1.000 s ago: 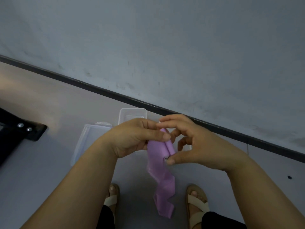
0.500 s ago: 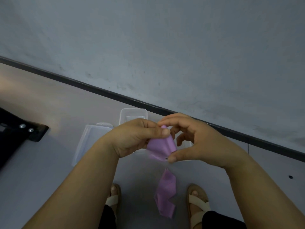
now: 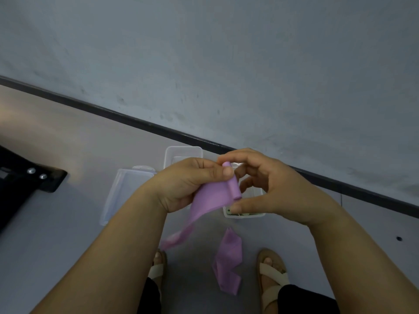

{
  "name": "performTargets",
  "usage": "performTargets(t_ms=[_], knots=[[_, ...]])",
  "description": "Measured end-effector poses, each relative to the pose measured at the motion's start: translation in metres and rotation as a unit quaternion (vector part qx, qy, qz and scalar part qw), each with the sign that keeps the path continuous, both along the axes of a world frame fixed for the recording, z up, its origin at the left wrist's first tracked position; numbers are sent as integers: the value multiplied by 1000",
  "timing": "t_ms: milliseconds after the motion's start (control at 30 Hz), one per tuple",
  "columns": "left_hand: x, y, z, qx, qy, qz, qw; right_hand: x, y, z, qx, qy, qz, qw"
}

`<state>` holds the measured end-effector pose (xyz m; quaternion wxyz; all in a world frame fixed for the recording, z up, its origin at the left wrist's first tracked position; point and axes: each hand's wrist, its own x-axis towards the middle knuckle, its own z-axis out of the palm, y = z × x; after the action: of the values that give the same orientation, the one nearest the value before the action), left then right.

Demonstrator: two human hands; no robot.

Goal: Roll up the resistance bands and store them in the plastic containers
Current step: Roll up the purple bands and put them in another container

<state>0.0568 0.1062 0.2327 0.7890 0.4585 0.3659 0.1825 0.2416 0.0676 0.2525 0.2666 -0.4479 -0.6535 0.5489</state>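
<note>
A purple resistance band (image 3: pixel 212 196) is held up in front of me, its top end wound into a small tight roll. My left hand (image 3: pixel 188 182) pinches the flat part beside the roll with its thumb on top. My right hand (image 3: pixel 258 184) holds the roll between forefinger and thumb. The band's loose tail hangs down to the left and blurs near my left foot. A second purple piece (image 3: pixel 227 261) lies on the floor between my feet; I cannot tell if it is the same band. Clear plastic containers (image 3: pixel 181 152) stand on the floor behind my hands.
A clear lid (image 3: pixel 123 193) lies flat on the floor to the left. Another clear container (image 3: pixel 243 214) sits under my right hand, with something inside. A black object (image 3: pixel 25 184) lies at the far left. A dark skirting strip (image 3: pixel 127 118) runs along the grey wall.
The band's top end has been wound into a tighter roll. The flat part has spread out, and the hanging tail has swung to the left.
</note>
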Motion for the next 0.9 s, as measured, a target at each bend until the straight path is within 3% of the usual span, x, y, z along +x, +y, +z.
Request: performTargets(t_ms=[333, 700, 900], knots=[[1, -1, 0, 11, 2, -2, 1000, 2, 1, -1, 1, -12, -3, 1000], [3, -1, 3, 47, 86, 7, 995, 1, 1, 0, -14, -32, -26, 999], [7, 0, 1, 53, 50, 105, 992, -2, 4, -6, -72, 37, -116, 990]])
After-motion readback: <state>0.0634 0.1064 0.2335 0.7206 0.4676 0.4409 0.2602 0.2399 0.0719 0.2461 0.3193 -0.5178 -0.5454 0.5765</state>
